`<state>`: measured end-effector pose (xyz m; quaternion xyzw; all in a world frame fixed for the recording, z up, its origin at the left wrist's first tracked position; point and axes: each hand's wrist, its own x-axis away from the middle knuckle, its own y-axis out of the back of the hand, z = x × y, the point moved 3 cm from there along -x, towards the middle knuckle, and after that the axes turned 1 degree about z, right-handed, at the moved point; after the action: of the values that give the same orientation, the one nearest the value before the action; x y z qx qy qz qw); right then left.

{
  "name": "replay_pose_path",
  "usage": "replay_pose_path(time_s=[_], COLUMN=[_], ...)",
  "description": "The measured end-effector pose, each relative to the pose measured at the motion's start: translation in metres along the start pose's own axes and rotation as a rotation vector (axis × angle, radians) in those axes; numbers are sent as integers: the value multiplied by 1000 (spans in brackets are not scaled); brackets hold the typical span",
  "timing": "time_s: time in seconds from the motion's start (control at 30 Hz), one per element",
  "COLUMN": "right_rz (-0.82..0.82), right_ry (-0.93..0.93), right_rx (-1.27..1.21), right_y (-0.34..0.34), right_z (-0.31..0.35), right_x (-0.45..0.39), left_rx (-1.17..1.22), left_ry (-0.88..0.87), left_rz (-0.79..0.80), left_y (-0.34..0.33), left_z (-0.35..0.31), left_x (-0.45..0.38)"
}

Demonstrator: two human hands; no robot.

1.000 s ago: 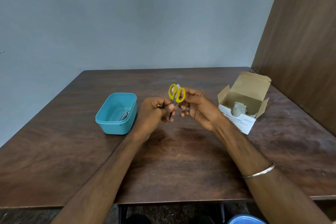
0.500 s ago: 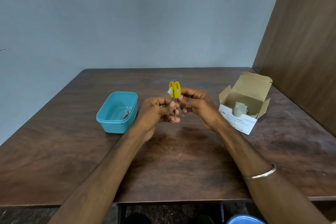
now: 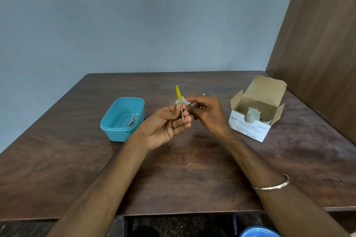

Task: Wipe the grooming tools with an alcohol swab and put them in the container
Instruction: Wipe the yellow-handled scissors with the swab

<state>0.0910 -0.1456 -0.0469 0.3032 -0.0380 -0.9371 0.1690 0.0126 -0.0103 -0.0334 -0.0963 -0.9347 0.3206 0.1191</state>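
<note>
Sitting at the far left of the dark wooden table (image 3: 57, 169), a teal plastic container (image 3: 115, 132) holds a metal grooming tool (image 3: 132, 121) that leans against its right inner wall; the tool is too small to tell exactly what it is. The container's right side lies just beside the person's left wrist.

Next comes the left hand (image 3: 165, 129), raised above the table with its palm turned up toward me. Its fingers are half curled and the thumb and fingertips pinch the metal blades of a small pair of scissors (image 3: 180, 102), which stand upright, yellow handles at the top and blade tips pointing down across the fingers. Seen edge-on, the two handles look like a single yellow strip.

Just right of that, a white alcohol swab (image 3: 183, 101) is pressed against the scissors where handles meet blades. The right hand (image 3: 208, 113) holds it there, thumb and forefinger closed on the swab, the other fingers curled loosely behind. The two hands nearly touch. A thin metal bangle (image 3: 273, 185) circles the right forearm.

Farther right, well apart from the hands, an open cardboard box (image 3: 250, 127) printed "Alcohol Swabs" sits with its lid flap standing up; crumpled white swabs or wrappers (image 3: 253, 115) lie inside.

At the bottom edge, below the table's near side, a bit of a blue rim (image 3: 258, 232) shows.
</note>
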Motion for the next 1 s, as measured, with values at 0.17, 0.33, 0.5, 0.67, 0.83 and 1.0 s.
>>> replay_pose_path(time_s=[0.17,0.33,0.5,0.67,0.83,1.0], right_rz=[-26,-19,-20,2,63,66], right_ry=[36,46,-17,-37,-83,-208], right_rx=[47,92,149,178,35,-210], right_y=[1,0,4,2,0,-2], right_z=[2,7,12,11,11,12], right_x=[0,1,2,1,4,1], left_rx=[83,-63,-346,-550,-573,-457], left_ry=[47,-23,-406,-784,-718,-677], left_rz=[48,-25,-335,-512,-426,-412], left_y=[0,3,15,15,13,17], left_z=[-1,-8,-20,-28,-24,-23], left_x=[1,-1,-3,5,0,-3])
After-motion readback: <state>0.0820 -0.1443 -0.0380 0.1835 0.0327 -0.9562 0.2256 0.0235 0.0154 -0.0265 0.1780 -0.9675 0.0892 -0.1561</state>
